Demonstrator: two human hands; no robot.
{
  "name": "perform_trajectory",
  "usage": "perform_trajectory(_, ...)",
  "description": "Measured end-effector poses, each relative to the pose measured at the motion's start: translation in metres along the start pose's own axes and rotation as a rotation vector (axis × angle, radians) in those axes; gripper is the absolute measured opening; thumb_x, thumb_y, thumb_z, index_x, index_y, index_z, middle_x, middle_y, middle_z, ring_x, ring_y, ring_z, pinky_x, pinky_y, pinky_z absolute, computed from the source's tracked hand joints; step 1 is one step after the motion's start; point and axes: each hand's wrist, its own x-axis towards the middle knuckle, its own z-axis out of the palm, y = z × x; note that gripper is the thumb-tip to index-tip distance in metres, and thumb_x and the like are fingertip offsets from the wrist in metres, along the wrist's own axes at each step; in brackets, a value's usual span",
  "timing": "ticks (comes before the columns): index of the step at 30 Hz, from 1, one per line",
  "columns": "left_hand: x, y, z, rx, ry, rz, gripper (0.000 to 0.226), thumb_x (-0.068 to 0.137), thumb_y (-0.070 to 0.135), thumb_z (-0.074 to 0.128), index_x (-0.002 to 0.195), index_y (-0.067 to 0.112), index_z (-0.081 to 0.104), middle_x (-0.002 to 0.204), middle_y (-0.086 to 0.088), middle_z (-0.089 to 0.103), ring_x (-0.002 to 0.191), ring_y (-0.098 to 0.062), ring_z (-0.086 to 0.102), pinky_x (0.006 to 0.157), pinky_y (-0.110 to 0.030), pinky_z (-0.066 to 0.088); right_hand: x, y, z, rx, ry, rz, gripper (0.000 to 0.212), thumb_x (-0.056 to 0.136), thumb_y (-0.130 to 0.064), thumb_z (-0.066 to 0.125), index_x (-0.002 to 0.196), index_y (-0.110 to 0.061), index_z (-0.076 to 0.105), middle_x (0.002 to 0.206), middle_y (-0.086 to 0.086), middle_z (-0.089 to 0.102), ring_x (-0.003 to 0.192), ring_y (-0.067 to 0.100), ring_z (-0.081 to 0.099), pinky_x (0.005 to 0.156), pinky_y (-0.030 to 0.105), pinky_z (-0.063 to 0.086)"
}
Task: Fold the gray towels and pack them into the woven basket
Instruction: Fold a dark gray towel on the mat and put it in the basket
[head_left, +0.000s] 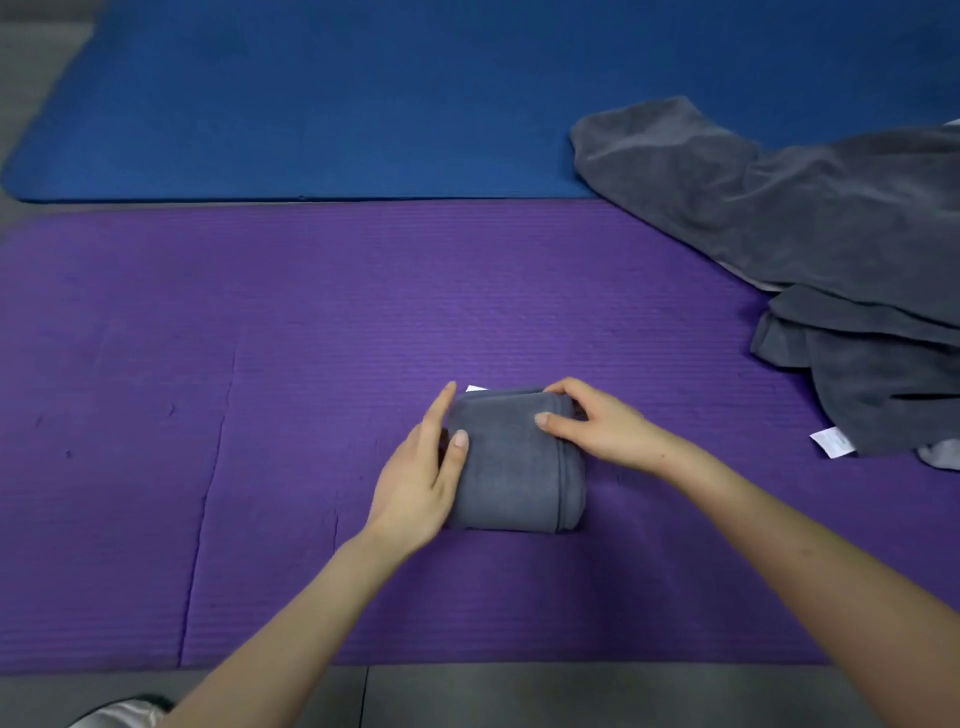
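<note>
A strip of gray floor (519, 696) runs along the bottom edge, with a bit of shiny pale cloth (124, 714) at its left corner, and two bare forearms reach forward from there over a purple mat (260, 364). On the middle of that mat lies a folded towel (511, 467), a small, thick gray bundle with a stitched hem down its right side. The left hand (421, 478) lies against the bundle's left side with its fingers straight and close together along the edge and its thumb resting on top. The right hand (597, 431) grips the far right corner, fingers curled over the far edge and thumb pressed on the top face. A small white tag (475, 388) pokes out from behind the bundle's far edge, between the two hands. Off to the right, well apart from the bundle, a loose pile of towels (831, 234) in the same dark gray sprawls over the purple mat's right end and onto a blue mat (311, 104) that lies just beyond it. A white label (831, 443) sticks out at the pile's near edge, flat on the purple mat.
</note>
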Motion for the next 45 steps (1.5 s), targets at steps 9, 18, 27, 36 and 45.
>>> perform_trajectory(9,0.005,0.004,0.015,0.05,0.04,0.026,0.04,0.096,0.053,0.025,0.134,0.057,0.012,0.099,0.005,0.042,0.096,-0.015,0.048,0.09,-0.025,0.037,-0.005,0.006,0.027,-0.043,0.325,0.179,0.054,0.094,-0.056,0.036,0.143,-0.033,0.035,0.133,0.007,0.055,0.124,0.024,0.049,0.098,0.034,0.037)
perform_trajectory(18,0.008,0.016,0.019,0.042,-0.016,-0.264,0.044,0.1,0.042,0.024,0.134,0.058,0.0,0.09,-0.012,0.048,0.082,-0.018,0.043,0.082,-0.025,0.033,-0.039,0.004,0.055,0.256,0.289,0.124,0.068,0.093,-0.055,0.039,0.146,-0.047,-0.003,0.148,0.008,0.037,0.135,0.026,0.036,0.112,0.041,0.026)
perform_trajectory(27,0.015,0.018,-0.011,-0.666,-0.282,-0.37,0.044,0.098,0.03,0.043,0.128,0.059,0.029,0.132,0.017,0.048,0.118,-0.005,0.049,0.097,-0.023,0.038,-0.04,0.0,0.054,0.632,0.143,-0.011,0.081,0.071,-0.062,0.066,0.133,-0.064,0.013,0.148,-0.011,0.033,0.129,-0.006,0.038,0.109,0.022,0.032)
perform_trajectory(36,0.033,0.018,-0.034,-0.523,-0.445,-0.308,0.071,0.078,0.031,0.07,0.131,0.055,0.029,0.139,0.016,0.045,0.122,0.0,0.049,0.104,-0.026,0.041,-0.041,-0.013,0.042,0.641,0.133,0.188,0.087,0.074,-0.055,0.071,0.143,-0.054,0.018,0.145,-0.015,0.036,0.137,0.005,0.031,0.115,0.038,0.028)
perform_trajectory(45,0.044,0.072,-0.069,-0.519,-0.512,-0.392,0.074,0.078,0.006,0.073,0.137,0.035,0.037,0.123,0.006,0.052,0.099,0.001,0.055,0.08,-0.014,0.051,-0.062,-0.053,0.006,0.938,0.101,0.341,0.084,0.069,-0.005,0.073,0.141,-0.031,0.039,0.137,-0.009,0.051,0.125,0.009,0.049,0.097,0.025,0.045)
